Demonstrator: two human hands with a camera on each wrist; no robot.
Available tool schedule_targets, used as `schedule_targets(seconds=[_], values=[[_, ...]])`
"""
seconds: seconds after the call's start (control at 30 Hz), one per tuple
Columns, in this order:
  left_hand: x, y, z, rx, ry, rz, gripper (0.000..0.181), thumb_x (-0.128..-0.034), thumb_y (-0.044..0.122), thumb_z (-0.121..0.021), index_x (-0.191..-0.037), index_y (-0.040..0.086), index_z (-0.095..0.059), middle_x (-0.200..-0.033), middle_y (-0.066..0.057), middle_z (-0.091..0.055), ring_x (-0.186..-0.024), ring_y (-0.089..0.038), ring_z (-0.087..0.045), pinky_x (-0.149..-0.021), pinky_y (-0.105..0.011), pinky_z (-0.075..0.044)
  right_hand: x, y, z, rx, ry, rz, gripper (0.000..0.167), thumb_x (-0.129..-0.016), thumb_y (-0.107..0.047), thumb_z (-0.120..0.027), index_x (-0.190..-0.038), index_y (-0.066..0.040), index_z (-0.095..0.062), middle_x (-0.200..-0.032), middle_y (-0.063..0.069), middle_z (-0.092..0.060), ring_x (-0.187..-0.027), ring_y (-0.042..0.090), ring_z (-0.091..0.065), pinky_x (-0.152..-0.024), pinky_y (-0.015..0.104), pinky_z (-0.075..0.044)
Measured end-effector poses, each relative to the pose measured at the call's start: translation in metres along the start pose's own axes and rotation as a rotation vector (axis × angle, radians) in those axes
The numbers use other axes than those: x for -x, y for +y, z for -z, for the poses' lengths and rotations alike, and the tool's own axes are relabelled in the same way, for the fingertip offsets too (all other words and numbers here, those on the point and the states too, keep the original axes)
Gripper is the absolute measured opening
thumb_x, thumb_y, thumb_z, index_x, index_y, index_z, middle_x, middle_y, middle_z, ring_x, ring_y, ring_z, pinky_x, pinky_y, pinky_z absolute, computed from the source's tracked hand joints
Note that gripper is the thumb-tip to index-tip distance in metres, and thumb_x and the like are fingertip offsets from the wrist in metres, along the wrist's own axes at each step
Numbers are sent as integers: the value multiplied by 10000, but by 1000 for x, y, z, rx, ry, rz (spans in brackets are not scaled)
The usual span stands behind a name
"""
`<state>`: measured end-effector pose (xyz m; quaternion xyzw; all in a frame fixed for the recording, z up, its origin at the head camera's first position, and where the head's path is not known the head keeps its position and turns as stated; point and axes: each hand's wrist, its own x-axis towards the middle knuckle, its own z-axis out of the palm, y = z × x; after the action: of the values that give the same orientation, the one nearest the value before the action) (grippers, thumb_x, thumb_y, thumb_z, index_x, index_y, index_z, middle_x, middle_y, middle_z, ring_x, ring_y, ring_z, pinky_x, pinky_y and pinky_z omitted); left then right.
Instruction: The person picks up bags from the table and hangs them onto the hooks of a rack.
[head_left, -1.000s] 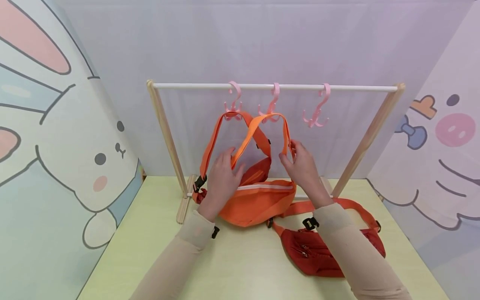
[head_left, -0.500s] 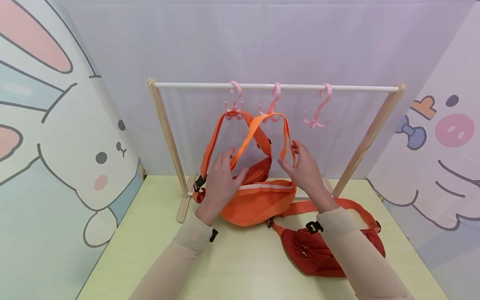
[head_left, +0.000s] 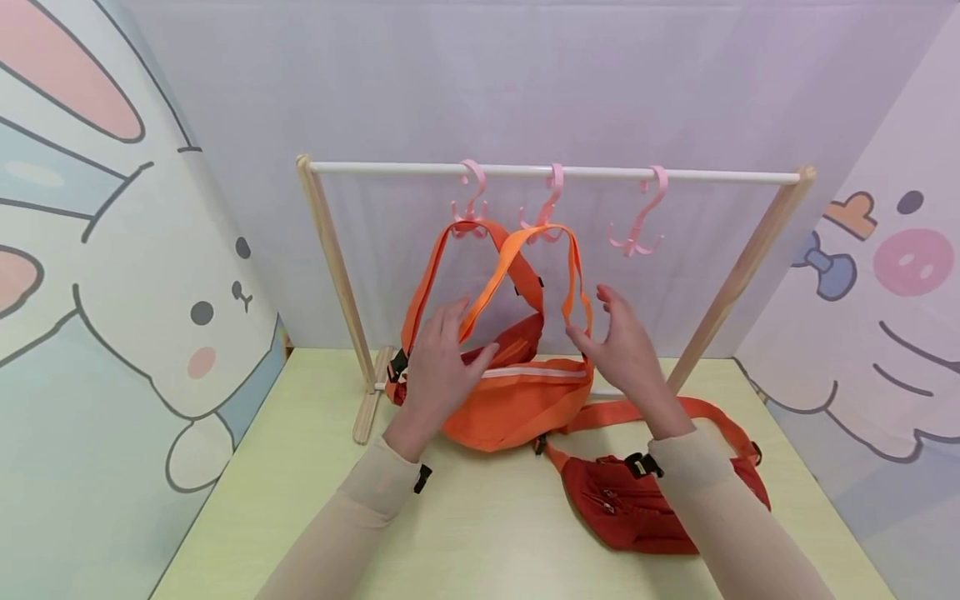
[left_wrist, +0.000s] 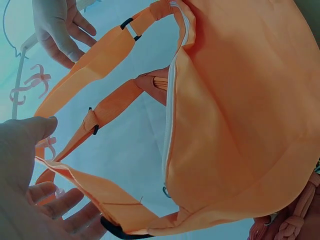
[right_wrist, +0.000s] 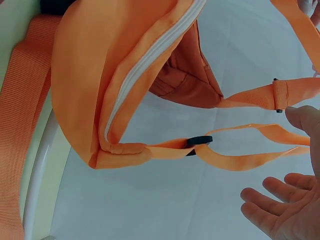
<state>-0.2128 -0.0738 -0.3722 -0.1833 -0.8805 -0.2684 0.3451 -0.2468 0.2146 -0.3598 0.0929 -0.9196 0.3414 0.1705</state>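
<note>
Along a white rail [head_left: 412,169] hang three pink hooks [head_left: 553,200], the bright orange bag [head_left: 517,408] suspended from the middle one by its strap [head_left: 497,279], which runs between the parted thumb and fingers of the left hand [head_left: 442,358], contact uncertain, while the right hand [head_left: 628,350] spreads its fingers just beside it, gripping nothing. This looks like releasing the hung strap; the next move probably calls for withdrawing both hands without snagging it. Bags number three: this one, a darker bag [head_left: 513,342] behind, and a red bag [head_left: 637,512] lying on the table [head_left: 300,467].
</note>
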Motion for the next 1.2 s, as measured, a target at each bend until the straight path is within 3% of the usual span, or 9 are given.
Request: schedule_targets(seconds=[0.23,0.47,0.73,0.97,1.2], values=[[7,2,5,25,26,-48,738,-895,335,-876,-1469,4,-549,-1377,-154,-598,-1260,-305,-569,-1026,-434,-534,11,4,9,11,-5,60,863,-968,-377,-790,-1626,-34,-350,-1592,201,-456,-1405,430,-493,-1044,658,-482],[15,5,11,-4,72,-96,715,-865,322,-899,-1403,-15,-572,-1321,-164,-595,-1213,-317,-571,-948,-454,-558,20,11,16,45,-31,68,833,-971,-324,-797,-1605,2,-367,-1567,238,-465,-1385,454,-484,-1053,661,-474],[26,10,15,-15,59,-119,740,-856,339,-905,-1409,-12,-560,-1333,-168,-588,-1204,-333,-576,-990,-454,-544,30,22,22,87,-51,66,812,-972,-274,-797,-1587,47,-373,-1557,279,-459,-1386,479,-471,-1089,669,-433],[35,20,12,25,56,-150,745,-834,294,-927,-1416,-9,-575,-1311,-161,-604,-1136,-329,-588,-942,-440,-558,37,38,26,119,-70,74,790,-970,-236,-796,-1573,66,-387,-1531,301,-473,-1372,495,-479,-1078,681,-433],[41,25,2,-10,45,-225,743,-829,339,-931,-1407,9,-601,-1304,-153,-630,-1167,-319,-609,-976,-441,-560,41,53,27,168,-131,23,788,-962,-240,-805,-1569,51,-395,-1512,306,-481,-1357,502,-490,-1046,686,-459]])
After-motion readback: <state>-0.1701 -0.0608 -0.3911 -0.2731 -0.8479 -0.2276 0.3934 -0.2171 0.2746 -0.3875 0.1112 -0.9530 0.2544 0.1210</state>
